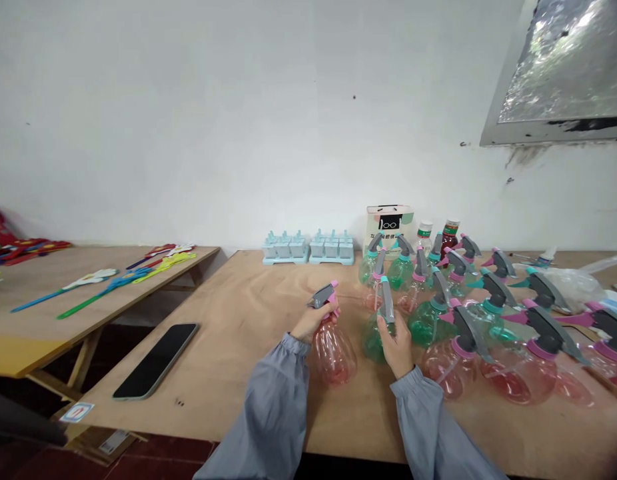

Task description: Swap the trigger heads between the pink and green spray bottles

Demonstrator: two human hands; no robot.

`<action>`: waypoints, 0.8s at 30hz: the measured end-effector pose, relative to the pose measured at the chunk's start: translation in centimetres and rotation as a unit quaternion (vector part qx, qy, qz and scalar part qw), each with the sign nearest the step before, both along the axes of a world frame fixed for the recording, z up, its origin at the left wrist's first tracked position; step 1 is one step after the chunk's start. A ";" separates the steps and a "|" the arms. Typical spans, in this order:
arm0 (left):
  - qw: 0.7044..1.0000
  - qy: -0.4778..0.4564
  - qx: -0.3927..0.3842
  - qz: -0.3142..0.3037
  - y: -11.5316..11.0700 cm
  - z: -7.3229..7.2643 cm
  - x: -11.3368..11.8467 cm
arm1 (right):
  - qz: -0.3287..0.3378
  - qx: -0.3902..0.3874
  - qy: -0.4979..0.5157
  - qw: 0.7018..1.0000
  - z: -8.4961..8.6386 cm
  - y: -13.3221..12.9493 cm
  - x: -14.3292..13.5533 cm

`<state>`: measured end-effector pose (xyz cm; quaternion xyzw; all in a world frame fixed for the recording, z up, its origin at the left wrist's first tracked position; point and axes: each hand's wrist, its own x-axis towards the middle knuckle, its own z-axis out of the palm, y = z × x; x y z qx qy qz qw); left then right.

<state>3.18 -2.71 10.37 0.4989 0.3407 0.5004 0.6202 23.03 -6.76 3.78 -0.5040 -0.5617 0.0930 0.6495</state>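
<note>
L hand (pixel 312 323) closed round neck of 1 pink spray btl (pixel 334 359), near side, mid table (pixel 228 347); R hand (pixel 398 343) gripping 1 green spray btl (pixel 373 340) up by its head, just right of it. Can't tell if either base touches wood. To right, 12+ other spray btls (pixel 451 373), pink & green, overlapping; exact no. unclear. Far side: 2 pale-blue moulds (pixel 285 250), w/ 1 printed carton (pixel 372 225) right of them. Near left: 1 phone (pixel 156 360).
</note>
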 end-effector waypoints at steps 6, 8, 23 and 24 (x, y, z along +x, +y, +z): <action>0.999 -0.030 0.009 0.008 -0.1 0.0 0.1 | -0.005 0.006 -0.011 1.000 -0.2 0.1 0.1; 0.998 -0.047 -0.006 0.043 -0.2 0.1 0.1 | -0.008 0.008 -0.013 1.000 -0.2 0.1 0.0; 0.995 -0.091 -0.003 0.047 0.1 0.3 -0.2 | -0.023 0.016 -0.032 0.999 -0.2 0.2 0.1; 0.994 -0.097 0.002 0.046 0.1 0.3 -0.2 | -0.024 0.015 -0.032 0.999 -0.2 0.2 0.1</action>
